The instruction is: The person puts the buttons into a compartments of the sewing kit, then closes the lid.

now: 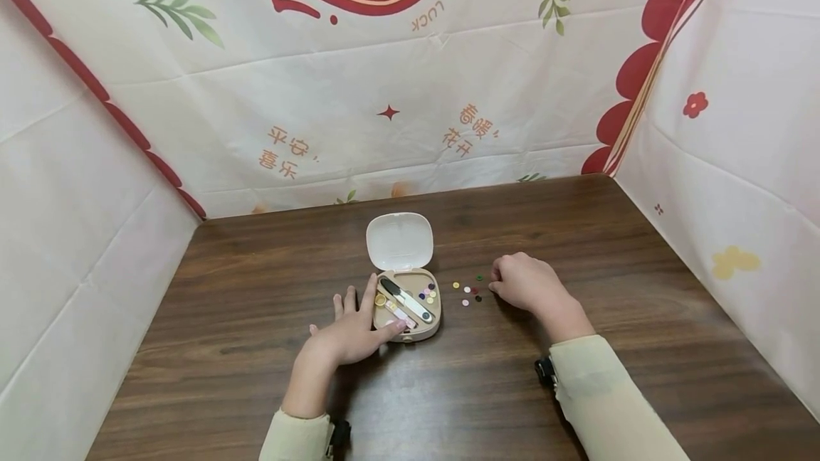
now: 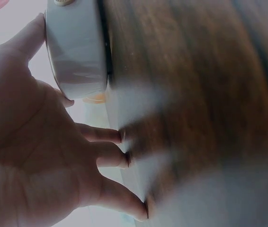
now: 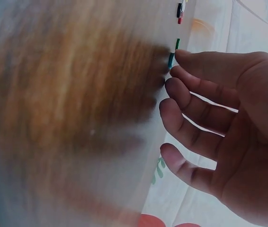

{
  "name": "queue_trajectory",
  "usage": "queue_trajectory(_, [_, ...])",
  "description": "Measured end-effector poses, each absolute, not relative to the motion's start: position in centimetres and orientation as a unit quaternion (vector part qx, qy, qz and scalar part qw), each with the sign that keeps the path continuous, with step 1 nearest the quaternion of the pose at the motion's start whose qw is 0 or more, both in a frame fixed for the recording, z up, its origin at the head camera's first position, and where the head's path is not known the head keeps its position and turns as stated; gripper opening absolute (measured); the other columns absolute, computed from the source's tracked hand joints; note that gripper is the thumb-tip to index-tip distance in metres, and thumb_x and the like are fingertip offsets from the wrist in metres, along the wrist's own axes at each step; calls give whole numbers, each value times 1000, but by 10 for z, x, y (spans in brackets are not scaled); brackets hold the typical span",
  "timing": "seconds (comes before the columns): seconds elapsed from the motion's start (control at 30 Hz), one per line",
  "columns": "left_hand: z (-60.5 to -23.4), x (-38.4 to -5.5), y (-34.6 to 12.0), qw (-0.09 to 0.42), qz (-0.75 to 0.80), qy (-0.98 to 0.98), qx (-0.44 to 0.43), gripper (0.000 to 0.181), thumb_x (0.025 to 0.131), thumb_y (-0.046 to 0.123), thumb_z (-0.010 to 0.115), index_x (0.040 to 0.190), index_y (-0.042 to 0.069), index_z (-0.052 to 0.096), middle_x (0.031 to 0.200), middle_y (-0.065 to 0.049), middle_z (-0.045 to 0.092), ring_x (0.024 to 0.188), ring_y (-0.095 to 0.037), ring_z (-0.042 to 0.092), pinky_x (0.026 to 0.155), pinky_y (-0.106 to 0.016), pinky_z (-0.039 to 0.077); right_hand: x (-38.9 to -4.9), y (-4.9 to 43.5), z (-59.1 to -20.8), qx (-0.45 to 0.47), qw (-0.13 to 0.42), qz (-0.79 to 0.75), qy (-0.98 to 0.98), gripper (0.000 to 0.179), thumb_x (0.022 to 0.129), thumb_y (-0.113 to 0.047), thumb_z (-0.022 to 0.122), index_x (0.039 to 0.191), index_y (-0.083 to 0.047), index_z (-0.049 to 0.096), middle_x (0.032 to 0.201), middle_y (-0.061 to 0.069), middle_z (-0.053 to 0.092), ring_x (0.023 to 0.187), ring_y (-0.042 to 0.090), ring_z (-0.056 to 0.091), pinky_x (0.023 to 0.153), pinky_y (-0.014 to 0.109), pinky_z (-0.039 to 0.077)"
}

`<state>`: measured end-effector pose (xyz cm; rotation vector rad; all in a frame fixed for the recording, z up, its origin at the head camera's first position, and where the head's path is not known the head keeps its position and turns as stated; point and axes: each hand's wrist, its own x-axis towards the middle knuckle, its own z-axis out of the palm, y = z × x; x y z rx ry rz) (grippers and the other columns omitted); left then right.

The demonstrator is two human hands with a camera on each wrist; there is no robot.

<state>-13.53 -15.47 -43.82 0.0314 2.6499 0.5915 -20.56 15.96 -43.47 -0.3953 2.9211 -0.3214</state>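
Note:
A sewing kit case (image 1: pixel 426 335) sits on the table with its white lid (image 1: pixel 400 242) raised. Thread snips (image 1: pixel 410 302) lie diagonally inside, between small buttons (image 1: pixel 428 294) in the right compartment and a yellow ring-shaped piece (image 1: pixel 381 300) on the left. My left hand (image 1: pixel 349 336) rests its straight thumb and forefinger against the case's left and front edges, the other fingers spread on or near the table. To the right of the case, my right hand (image 1: pixel 527 282) pinches a teal button (image 3: pixel 171 60) between thumb and forefinger, at the table surface.
Several loose buttons, among them a yellow button (image 1: pixel 456 285), a green button (image 1: pixel 480 278) and a pink button (image 1: pixel 465 302), lie between the case and my right hand. A printed cloth (image 1: pixel 359 105) hangs behind the wooden table (image 1: pixel 256 283), with white cloth at both sides.

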Motion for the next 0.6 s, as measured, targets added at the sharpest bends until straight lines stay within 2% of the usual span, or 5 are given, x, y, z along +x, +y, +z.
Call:
queue_trajectory(0.3, [-436, -135, -155, 213, 216, 953, 9, 101, 78, 87, 42, 153, 46, -12, 165, -18, 1, 152, -41, -2, 95, -88, 6, -206, 158, -434, -119, 96, -120, 981, 18, 93, -20, 65, 75, -16, 62, 71, -2, 59, 61, 14, 51, 59, 34, 41])
queue_trajectory(0.6, [-437, -135, -155, 216, 213, 953, 11, 102, 78, 87, 42, 154, 45, -12, 165, -18, 2, 152, -41, -2, 95, -88, 6, -203, 153, -431, -113, 116, -118, 980, 35, 93, -20, 63, 61, -15, 50, 55, -2, 41, 51, 14, 39, 53, 31, 35])
